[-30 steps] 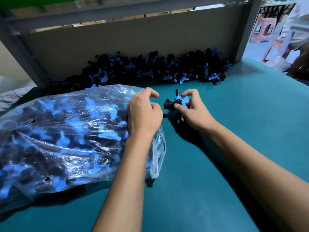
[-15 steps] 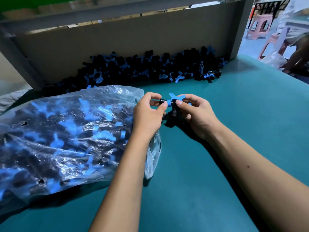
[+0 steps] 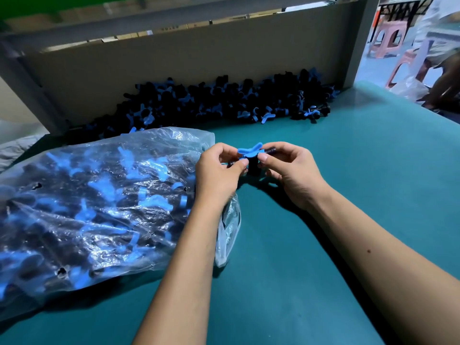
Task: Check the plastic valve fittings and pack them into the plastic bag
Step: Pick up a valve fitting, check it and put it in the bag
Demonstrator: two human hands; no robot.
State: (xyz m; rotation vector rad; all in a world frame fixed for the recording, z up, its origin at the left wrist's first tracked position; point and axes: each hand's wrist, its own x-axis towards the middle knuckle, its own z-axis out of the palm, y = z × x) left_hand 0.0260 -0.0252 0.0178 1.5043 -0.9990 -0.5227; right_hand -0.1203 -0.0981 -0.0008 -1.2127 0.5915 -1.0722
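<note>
1. A full plastic bag [image 3: 99,207] is lying across the left half of the green table [image 3: 348,183], blocking passage there; its mouth is facing right, beneath the left hand [image 3: 219,173].
2. A heap of loose valve fittings [image 3: 224,100] is running along the back, pressing against a cardboard wall [image 3: 174,61] that is closing off the far side.
3. Bare tabletop is stretching right of the right hand [image 3: 291,170] and toward the near edge, between and beside the forearms.
4. A grey post [image 3: 358,41] is standing at the back right corner.

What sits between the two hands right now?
One valve fitting, blue handle up, pinched by the left hand and right hand, as the head view shows.
</note>
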